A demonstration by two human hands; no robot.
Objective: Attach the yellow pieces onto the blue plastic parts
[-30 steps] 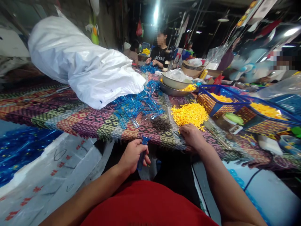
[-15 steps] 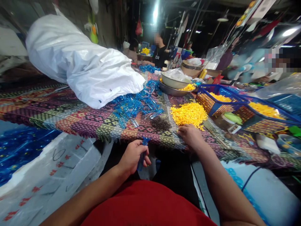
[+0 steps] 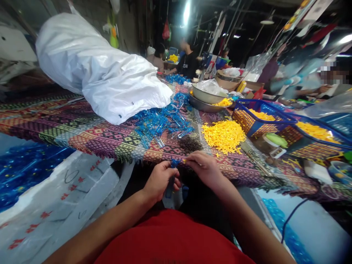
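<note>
Just off the table's fringed front edge, my left hand (image 3: 161, 180) is closed around a translucent blue plastic part (image 3: 175, 162), its top end standing above the fingers. My right hand (image 3: 205, 169) pinches a small yellow plastic piece (image 3: 184, 161) beside that end; whether the two touch I cannot tell. Beyond the hands lies a heap of small dark pieces (image 3: 189, 145), too tiny to make out. To its right is a pile of yellow plastic pieces (image 3: 224, 136), and behind it to the left are loose clear-blue plastic parts (image 3: 162, 126).
A large white sack (image 3: 110, 73) rests on the patterned cloth (image 3: 90, 134) at left. Stacked metal bowls (image 3: 206, 97) and blue baskets (image 3: 264, 121) of yellow pieces stand at right, near a brush (image 3: 258, 163). White foam boxes (image 3: 74, 190) flank my legs. Another person (image 3: 185, 60) sits across.
My right hand has moved left from the yellow pile to the blue part, now with a yellow piece in its fingers. My left hand keeps its hold on the blue part.
</note>
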